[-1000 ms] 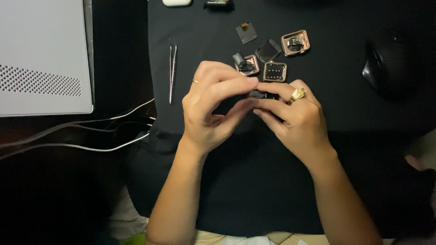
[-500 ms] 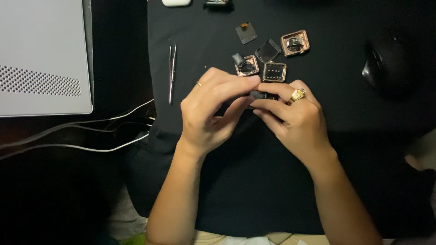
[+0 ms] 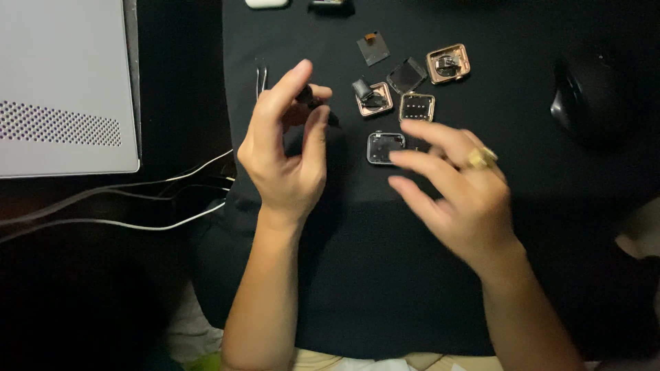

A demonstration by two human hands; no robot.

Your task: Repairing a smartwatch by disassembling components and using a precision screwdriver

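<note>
Our left hand [image 3: 285, 154] upper centre of frame, grip pinched on a small dark part [image 3: 306, 95], our right hand [image 3: 457, 189] blurred, fingers apart, just beside a silver smartwatch case [image 3: 385, 147] on the black counter [image 3: 522, 275], tweezers [image 3: 260, 72] behind left fingers.

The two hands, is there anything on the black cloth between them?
Yes. In the head view a small silver square watch case lies on the black cloth between the left hand and the right hand, just off the right fingertips.
</note>
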